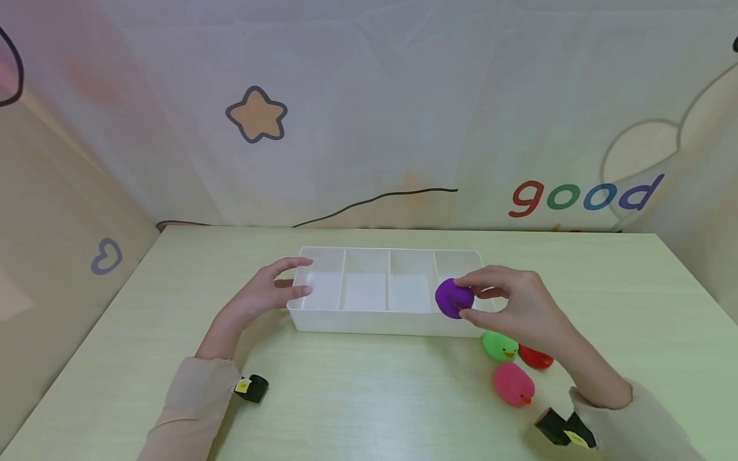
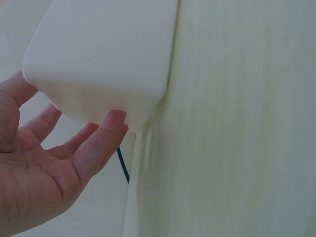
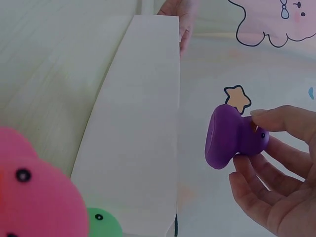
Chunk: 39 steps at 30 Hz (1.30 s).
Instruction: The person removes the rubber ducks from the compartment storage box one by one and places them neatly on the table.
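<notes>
My right hand [image 1: 521,304] pinches a purple toy duck [image 1: 453,298] above the right end of a white box [image 1: 375,322] divided into compartments. In the right wrist view the purple duck [image 3: 224,138] is tilted, its flat base facing left, with fingertips around its head. My left hand [image 1: 271,288] holds the box's left end, thumb and a finger reaching over the rim. Other fingers [image 2: 94,148] lie against the outer end wall in the left wrist view. In front of the box's right end are a green duck [image 1: 499,346], a pink duck [image 1: 513,384] and a red toy [image 1: 536,357], partly hidden.
The box stands on a pale wooden table [image 1: 357,397], toward its back edge. A printed cloth backdrop [image 1: 369,115] rises behind and at the sides. Small black devices are worn at the left wrist [image 1: 252,388] and right wrist [image 1: 565,428].
</notes>
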### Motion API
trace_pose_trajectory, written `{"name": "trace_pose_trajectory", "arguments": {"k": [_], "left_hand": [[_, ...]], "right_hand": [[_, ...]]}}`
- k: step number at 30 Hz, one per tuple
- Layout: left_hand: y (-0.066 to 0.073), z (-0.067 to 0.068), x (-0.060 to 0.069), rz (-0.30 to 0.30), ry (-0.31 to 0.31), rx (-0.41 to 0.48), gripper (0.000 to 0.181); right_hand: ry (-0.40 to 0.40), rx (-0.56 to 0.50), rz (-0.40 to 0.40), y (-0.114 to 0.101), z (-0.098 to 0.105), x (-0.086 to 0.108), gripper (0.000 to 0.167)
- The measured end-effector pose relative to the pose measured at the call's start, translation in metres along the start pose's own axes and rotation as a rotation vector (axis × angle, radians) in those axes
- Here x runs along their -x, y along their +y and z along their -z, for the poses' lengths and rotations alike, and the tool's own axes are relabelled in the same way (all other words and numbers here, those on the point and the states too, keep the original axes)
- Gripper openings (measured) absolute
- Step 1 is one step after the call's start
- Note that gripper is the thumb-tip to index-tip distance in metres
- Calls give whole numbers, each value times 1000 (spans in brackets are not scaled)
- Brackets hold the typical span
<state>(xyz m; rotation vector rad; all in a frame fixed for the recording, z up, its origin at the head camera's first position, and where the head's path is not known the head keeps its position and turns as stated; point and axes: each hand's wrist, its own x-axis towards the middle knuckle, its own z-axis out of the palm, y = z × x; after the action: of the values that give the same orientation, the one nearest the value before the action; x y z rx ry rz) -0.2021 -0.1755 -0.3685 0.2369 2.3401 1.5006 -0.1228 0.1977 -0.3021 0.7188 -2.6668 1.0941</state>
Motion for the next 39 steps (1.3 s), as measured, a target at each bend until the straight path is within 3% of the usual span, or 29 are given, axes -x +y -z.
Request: {"name": "trace_pose_trajectory", "arguments": {"k": [9,21,31,39], "left_hand": [[1,0,1,-1,0,-1,59],[2,-1,1,-2,-6,5,58],[2,0,2,-2,-1,4,58],[1,0,2,-6,-1,5,58]], "right_hand": [[41,65,-17,12,14,26,36],[69,30,-47,36,30,65,38],[87,-2,29,50,34,87,46],[67,28,-6,58,34,104,48]]}}
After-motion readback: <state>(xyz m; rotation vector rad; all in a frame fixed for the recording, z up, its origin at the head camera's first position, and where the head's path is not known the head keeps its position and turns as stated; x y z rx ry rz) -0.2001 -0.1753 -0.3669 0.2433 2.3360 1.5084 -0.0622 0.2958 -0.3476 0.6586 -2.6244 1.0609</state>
